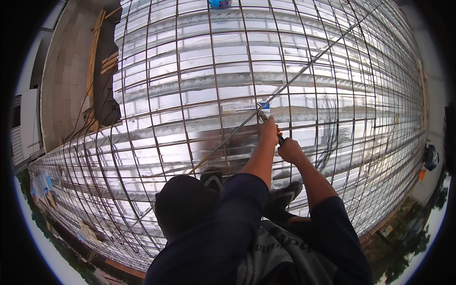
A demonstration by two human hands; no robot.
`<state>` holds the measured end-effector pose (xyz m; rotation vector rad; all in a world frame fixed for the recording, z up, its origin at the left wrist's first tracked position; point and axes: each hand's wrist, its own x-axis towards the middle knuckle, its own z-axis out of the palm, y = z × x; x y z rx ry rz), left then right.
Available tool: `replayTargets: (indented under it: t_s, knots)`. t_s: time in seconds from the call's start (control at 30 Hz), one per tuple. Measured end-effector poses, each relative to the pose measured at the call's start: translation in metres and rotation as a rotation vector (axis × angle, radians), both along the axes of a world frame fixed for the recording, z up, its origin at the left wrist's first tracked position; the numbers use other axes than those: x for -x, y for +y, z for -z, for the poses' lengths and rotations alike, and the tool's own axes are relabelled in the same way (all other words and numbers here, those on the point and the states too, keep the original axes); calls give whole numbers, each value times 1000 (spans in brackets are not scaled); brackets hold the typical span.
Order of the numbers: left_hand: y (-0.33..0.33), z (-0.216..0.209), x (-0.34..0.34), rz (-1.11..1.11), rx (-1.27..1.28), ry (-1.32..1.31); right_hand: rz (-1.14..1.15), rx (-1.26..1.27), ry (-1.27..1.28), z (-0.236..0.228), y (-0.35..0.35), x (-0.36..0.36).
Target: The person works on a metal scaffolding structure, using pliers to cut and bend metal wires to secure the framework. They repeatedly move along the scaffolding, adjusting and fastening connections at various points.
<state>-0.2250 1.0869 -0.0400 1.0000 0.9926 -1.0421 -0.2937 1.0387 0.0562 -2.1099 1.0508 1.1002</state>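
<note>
A hand tool with dark metal jaws, looking like pincers [262,115], is held between my hands. Its jaws meet a crossing in the rebar grid [216,61], just under a long grey diagonal rod [304,70]. My left hand [269,131] is closed around the tool close to the jaws. Lower and to the right, my right hand [290,151] is wrapped on a black handle, with a bit of orange showing between the hands. The fingers partly hide the tool. Beneath the grid lies shiny ribbed metal decking [199,50], bearing a blue and white printed label [264,107].
Loose dark wires [327,128] lie on the grid at right. A blue container [220,3] stands at the far edge. Wooden poles [94,61] lean in an opening at left, beyond the decking's stepped edge. My shoe [287,194] rests among the bars.
</note>
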Motion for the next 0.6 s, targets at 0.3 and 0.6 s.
replayTargets:
  t_s: [0.3,0.6]
  knots:
    - [37,-22,-9,-23,359,154,957,-1114,39,17,-16,21]
    - [29,10,-3,-115,346,98,278,-543,94,-14,-26,-6]
